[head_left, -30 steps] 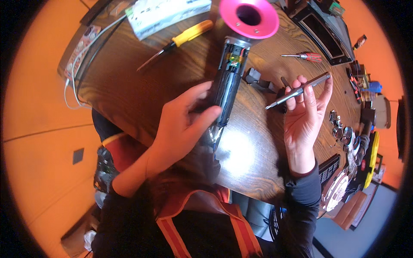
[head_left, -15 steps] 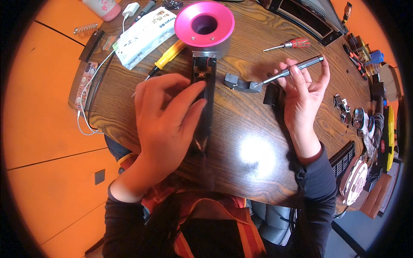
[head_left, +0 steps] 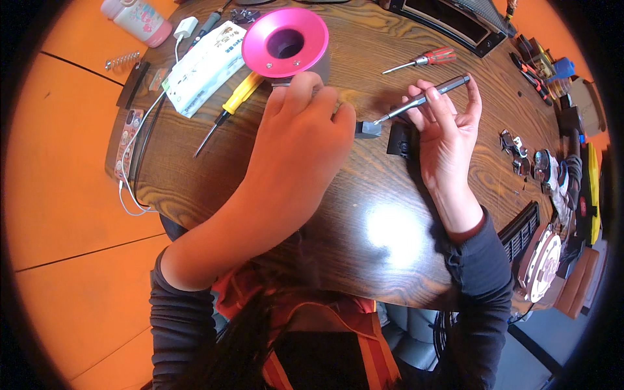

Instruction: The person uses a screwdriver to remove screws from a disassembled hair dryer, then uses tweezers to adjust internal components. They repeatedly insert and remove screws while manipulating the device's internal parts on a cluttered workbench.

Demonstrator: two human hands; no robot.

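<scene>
In my right hand (head_left: 448,130) is a slim grey precision screwdriver (head_left: 426,96), held between thumb and fingers with its tip pointing left. That tip is beside a dark grey curved block (head_left: 368,130), partly covered by my left hand. My left hand (head_left: 302,140) lies palm down over the handle of a hair dryer with a pink ring-shaped head (head_left: 311,21). Its fingers bend downward and their tips are hidden, so what they touch cannot be made out. A small black flat part (head_left: 398,141) lies just left of my right hand.
A yellow-handled screwdriver (head_left: 240,94) and a white tissue pack (head_left: 205,71) lie left of the dryer. Farther right is a red-handled screwdriver (head_left: 434,57). White cables (head_left: 144,123) run along the left table edge. Small dark parts (head_left: 517,153) and pliers (head_left: 533,75) are at right.
My left hand has moved right and forward, covering the dryer's handle and part of the curved block. The right hand still holds the precision screwdriver. The whole view has shifted slightly.
</scene>
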